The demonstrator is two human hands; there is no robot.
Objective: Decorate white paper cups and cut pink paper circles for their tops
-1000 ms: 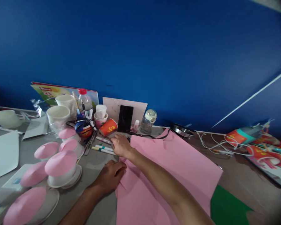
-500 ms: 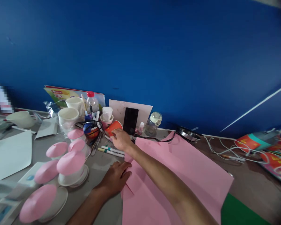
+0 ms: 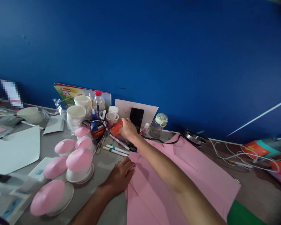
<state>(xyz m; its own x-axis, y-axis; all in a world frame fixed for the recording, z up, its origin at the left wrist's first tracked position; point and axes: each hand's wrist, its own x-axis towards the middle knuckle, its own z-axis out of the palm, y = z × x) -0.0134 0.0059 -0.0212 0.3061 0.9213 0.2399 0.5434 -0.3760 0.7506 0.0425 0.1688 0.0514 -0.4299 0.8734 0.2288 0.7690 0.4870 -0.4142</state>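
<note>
- The right hand [image 3: 128, 128] reaches to the far side of the table [image 3: 103, 175], its bent fingers at the red cup [image 3: 116, 128]; from here I can't tell if they grip it.
- That cup lies tipped over, left of the black phone [image 3: 136, 118] and near the small paper cups [image 3: 112, 117].
- The left hand [image 3: 121, 175] is palm down, fingers curled, at the left edge of the pink paper [image 3: 184, 175]; whether it pinches the sheet I can't tell.
- Marker pens [image 3: 115, 150] lie just beyond the left hand.
- On the left stand white cups topped with pink cones [image 3: 79, 159].
- A glass jar [image 3: 158, 125] stands right of the phone.
</note>
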